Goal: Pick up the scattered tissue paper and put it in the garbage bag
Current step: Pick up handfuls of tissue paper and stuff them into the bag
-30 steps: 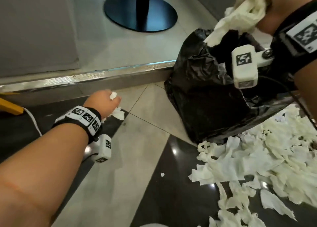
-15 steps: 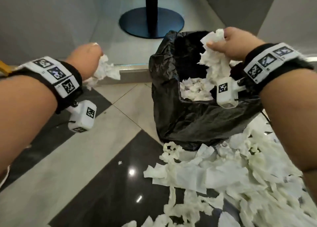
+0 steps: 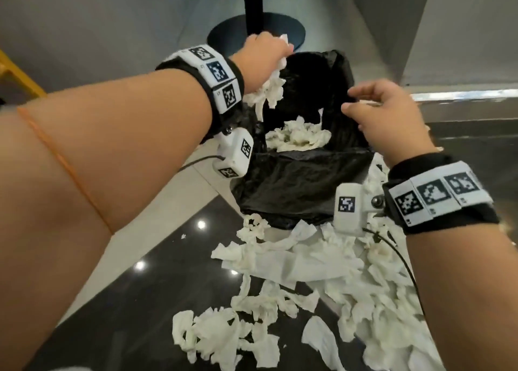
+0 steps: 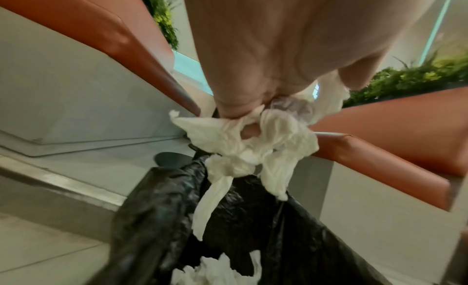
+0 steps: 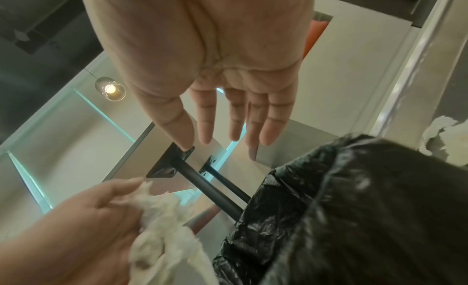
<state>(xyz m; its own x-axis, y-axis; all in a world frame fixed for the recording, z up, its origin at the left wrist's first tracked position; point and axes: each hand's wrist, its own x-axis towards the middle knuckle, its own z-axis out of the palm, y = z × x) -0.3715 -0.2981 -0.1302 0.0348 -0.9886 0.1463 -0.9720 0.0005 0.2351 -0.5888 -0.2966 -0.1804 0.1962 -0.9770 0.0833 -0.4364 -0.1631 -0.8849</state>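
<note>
A black garbage bag [image 3: 300, 185] stands open on the floor with crumpled white tissue [image 3: 297, 136] inside it. My left hand [image 3: 266, 54] grips a wad of tissue [image 3: 266, 90] over the bag's far left rim; the left wrist view shows that held tissue [image 4: 253, 147] dangling above the bag [image 4: 162, 225]. My right hand [image 3: 372, 110] hovers over the bag's right rim, fingers straight and empty; in the right wrist view the right hand [image 5: 228, 133] holds nothing. Scattered tissue [image 3: 322, 281] lies in a heap on the floor in front of the bag.
A black table post on a round base [image 3: 255, 31] stands just behind the bag. A metal-edged step [image 3: 462, 94] runs at the right. Orange seats [image 4: 380, 155] show in the left wrist view. Glossy dark and light floor tiles [image 3: 157, 258] lie at the left.
My left hand has swung from the left to above the bag's mouth with its tissue. My right hand has let its tissue drop into the bag and spread its fingers.
</note>
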